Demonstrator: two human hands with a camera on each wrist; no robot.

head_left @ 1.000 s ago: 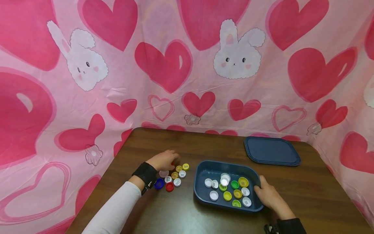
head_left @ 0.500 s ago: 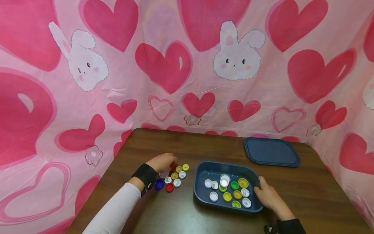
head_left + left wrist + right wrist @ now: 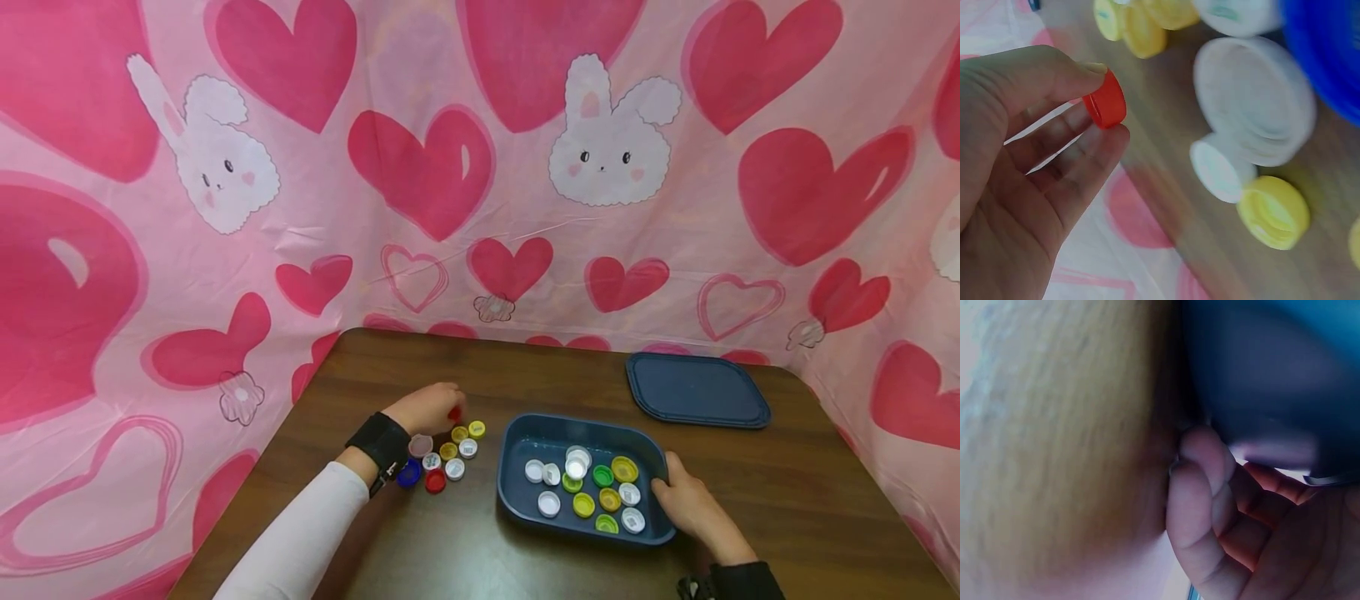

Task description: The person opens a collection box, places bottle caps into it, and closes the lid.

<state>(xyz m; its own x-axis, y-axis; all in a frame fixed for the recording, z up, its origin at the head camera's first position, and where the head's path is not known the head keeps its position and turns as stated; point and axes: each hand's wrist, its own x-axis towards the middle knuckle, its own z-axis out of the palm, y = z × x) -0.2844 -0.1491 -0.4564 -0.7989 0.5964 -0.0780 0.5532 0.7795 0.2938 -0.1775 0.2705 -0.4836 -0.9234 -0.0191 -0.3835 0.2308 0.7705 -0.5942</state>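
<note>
My left hand [image 3: 426, 410] is over the far side of a loose group of bottle caps on the left of the table. It pinches a small red bottle cap [image 3: 1109, 103] between thumb and fingertips, seen up close in the left wrist view. Below it lie a pale translucent cap [image 3: 421, 447], a blue cap [image 3: 408, 472], another red cap [image 3: 435, 480] and several white and yellow ones. With my right hand [image 3: 693, 504] I grip the right end of a dark blue plastic container [image 3: 525, 446], thumb over its rim and fingers curled against its outside. White, yellow and green caps lie in it.
A flat dark blue lid [image 3: 697, 390] lies behind the container, at the back right of the wooden table [image 3: 420, 550]. Pink heart-and-rabbit cloth [image 3: 517, 208] hangs close along the back and both sides.
The left hand, pinching the red bottle cap throughout, shifts slightly down and left, then back up and right. The pale cap beneath shows more now. The right hand and container stay put.
</note>
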